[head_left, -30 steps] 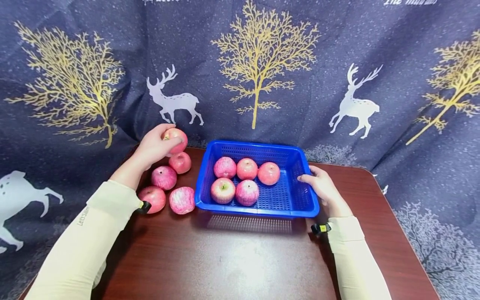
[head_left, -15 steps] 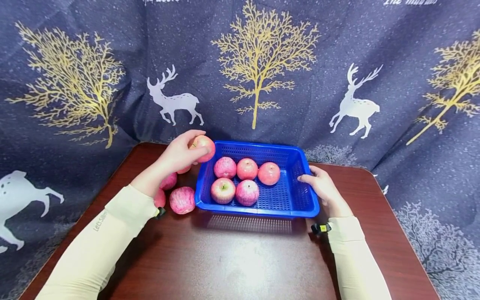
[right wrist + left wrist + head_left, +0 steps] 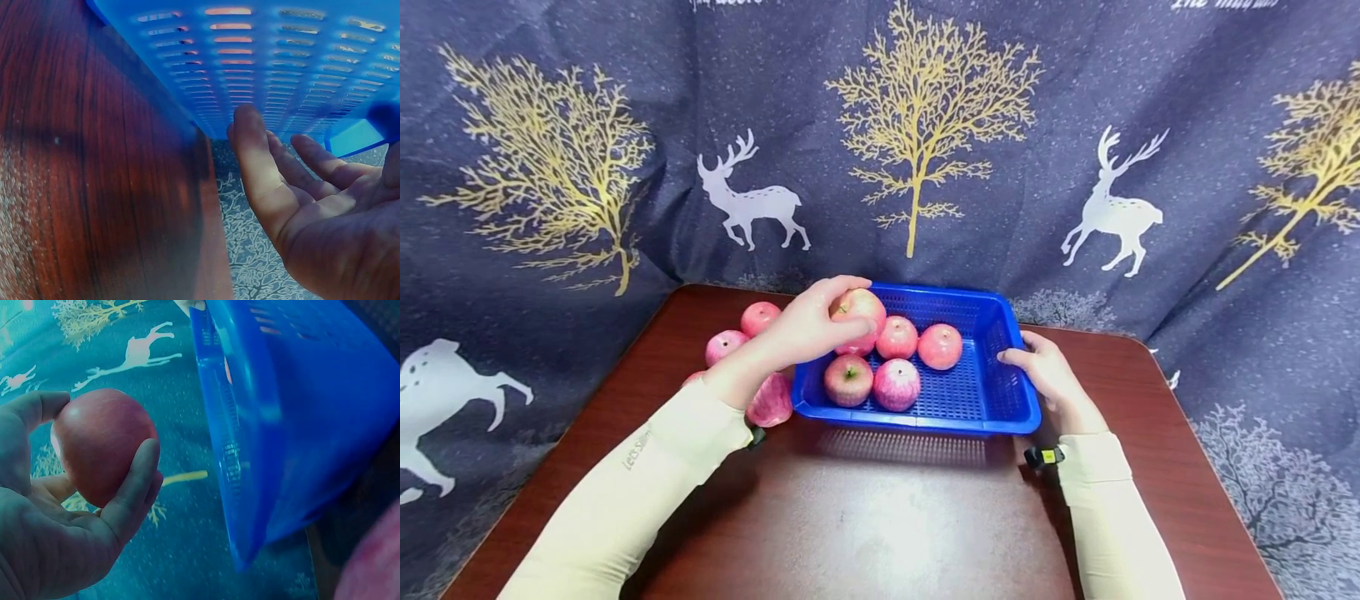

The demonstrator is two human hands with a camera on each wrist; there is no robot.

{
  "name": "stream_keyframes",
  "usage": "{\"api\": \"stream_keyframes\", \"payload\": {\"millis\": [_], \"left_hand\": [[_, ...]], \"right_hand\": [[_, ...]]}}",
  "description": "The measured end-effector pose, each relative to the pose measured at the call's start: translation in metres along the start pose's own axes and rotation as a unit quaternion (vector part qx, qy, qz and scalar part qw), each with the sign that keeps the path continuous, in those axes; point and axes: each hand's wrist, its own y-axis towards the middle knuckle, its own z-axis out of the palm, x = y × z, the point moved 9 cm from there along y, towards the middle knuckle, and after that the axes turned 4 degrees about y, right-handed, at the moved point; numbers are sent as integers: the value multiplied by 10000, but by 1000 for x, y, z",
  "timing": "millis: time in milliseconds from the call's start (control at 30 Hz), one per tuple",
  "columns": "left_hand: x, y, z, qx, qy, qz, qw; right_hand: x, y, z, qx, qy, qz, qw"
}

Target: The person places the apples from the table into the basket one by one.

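My left hand [image 3: 808,325] holds a red-yellow apple [image 3: 862,310] between thumb and fingers, over the left part of a blue plastic basket [image 3: 917,423]. In the left wrist view the held apple [image 3: 106,447] is above the basket's rim [image 3: 240,425]. Several apples lie in the basket, among them a striped apple [image 3: 897,385] at the front; one at the back left is mostly hidden behind the held apple. My right hand [image 3: 1051,375] grips the basket's right rim, thumb inside. In the right wrist view its fingers [image 3: 256,150] lie along the slotted outer wall.
Left of the basket, several apples sit on the brown table [image 3: 895,517], including a red apple [image 3: 760,317] at the back and a striped apple [image 3: 770,402] partly behind the left wrist. A dark cloth [image 3: 985,225] with trees and deer hangs behind the table.
My left hand has carried the apple rightward from above the loose apples, across the basket's left rim, to over the apples inside. The right hand and the basket have stayed in place.
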Motion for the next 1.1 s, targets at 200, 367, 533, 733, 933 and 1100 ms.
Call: {"api": "stream_keyframes", "payload": {"millis": [200,367,533,733,933,1100], "left_hand": [[-8,1,14,100,232,53,9997],[-13,5,29,202,365,126,9990],[-19,8,44,336,491,200,9980],[-30,11,60,462,650,331,9963],[-40,16,77,721,887,615,9915],[-44,22,89,848,974,893,9876]], "right_hand": [[-3,2,6,81,96,41,9999],[-5,1,5,48,46,39,10000],[-6,1,3,77,77,8,9999],[-6,1,0,43,41,36,10000],[-3,1,0,40,66,6,10000],[1,-1,-1,40,125,29,9999]]}}
